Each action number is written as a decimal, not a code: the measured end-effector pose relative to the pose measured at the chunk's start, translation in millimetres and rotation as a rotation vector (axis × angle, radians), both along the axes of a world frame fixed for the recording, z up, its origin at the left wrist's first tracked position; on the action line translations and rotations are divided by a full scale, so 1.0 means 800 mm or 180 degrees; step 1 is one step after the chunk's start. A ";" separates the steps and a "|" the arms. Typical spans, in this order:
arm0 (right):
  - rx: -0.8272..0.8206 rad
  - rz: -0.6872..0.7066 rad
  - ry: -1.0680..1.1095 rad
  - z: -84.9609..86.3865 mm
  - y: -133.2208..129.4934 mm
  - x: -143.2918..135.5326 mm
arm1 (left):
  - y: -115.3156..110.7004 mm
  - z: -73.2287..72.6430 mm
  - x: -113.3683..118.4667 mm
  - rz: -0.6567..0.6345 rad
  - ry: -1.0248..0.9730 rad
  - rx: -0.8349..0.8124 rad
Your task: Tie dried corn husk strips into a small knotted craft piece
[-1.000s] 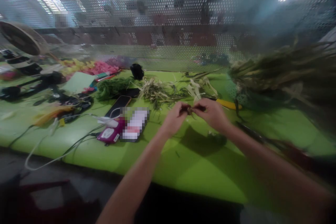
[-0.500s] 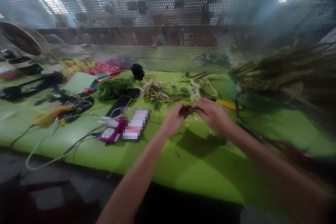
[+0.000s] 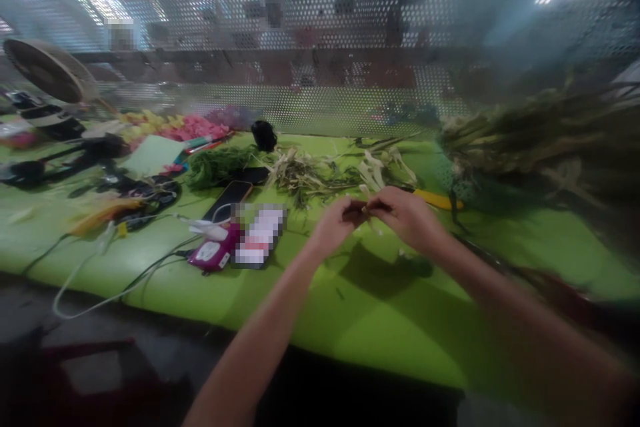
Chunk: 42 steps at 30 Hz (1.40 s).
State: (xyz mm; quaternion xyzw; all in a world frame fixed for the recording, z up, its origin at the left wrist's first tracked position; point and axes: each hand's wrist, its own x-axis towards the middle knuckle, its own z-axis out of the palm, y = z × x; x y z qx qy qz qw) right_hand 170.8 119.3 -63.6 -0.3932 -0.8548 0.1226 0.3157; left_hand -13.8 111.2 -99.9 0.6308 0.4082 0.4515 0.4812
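Meeting nearly tip to tip, the bare left hand (image 3: pixel 340 221) and the bare right hand (image 3: pixel 407 213) come together at a small, pale, fibrous piece (image 3: pixel 371 211) over the glossy green table (image 3: pixel 320 320). The piece lies just right of the left fingertips and directly at the right ones, so the right hand is the nearer of the 2. Its long axis seems to slant from far left to near right (blur hides its middle). The right thumb and fingers pinch it; the left fingers curl inward, tips close together, but I cannot tell whether they grip it too. Just beyond the hands lie pale, dried, husk-like strips (image 3: pixel 373 172), with a long yellow-orange handle (image 3: pixel 440 199) farther right.
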 end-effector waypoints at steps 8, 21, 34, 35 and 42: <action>0.0150 0.0075 0.0147 -0.002 0.000 -0.001 | 0.002 -0.001 0.001 0.0054 0.0083 0.0150; -0.0161 -0.0250 0.0574 -0.010 -0.013 -0.013 | -0.001 -0.002 0.007 0.0263 0.0492 0.0295; -0.1011 -0.0863 0.2177 -0.017 0.014 -0.004 | -0.003 -0.001 0.008 0.0753 -0.0467 -0.0203; -0.1264 -0.0731 0.2161 -0.021 0.016 -0.006 | -0.002 -0.001 0.009 0.0779 -0.0486 -0.0224; -0.0986 -0.0173 0.1321 -0.033 0.013 -0.015 | -0.004 -0.004 0.013 0.0642 -0.0597 -0.0383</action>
